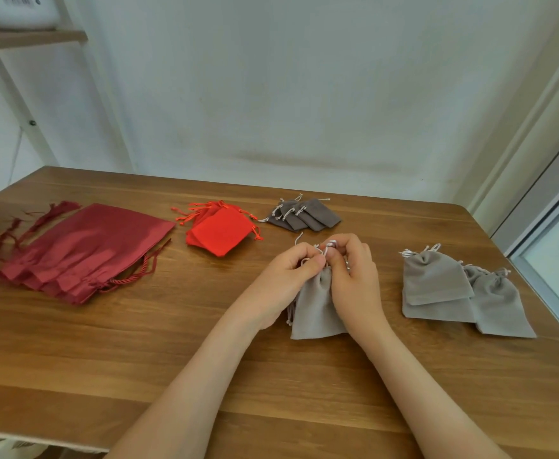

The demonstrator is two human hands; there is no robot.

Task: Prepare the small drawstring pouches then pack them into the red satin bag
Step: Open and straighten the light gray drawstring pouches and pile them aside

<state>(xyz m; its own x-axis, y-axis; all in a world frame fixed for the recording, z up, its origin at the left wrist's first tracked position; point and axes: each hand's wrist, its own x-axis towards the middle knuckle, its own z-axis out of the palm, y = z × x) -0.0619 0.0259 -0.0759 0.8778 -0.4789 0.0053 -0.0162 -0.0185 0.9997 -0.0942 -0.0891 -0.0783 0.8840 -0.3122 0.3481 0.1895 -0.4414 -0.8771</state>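
Both hands (329, 260) pinch the grey pouch's (316, 306) gathered neck.

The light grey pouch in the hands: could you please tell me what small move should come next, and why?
Probably draw the cords apart to finish cinching. The left hand and the right hand both pinch cords at the gathered mouth of the light grey pouch, and the grey pouches on the right are already gathered shut.
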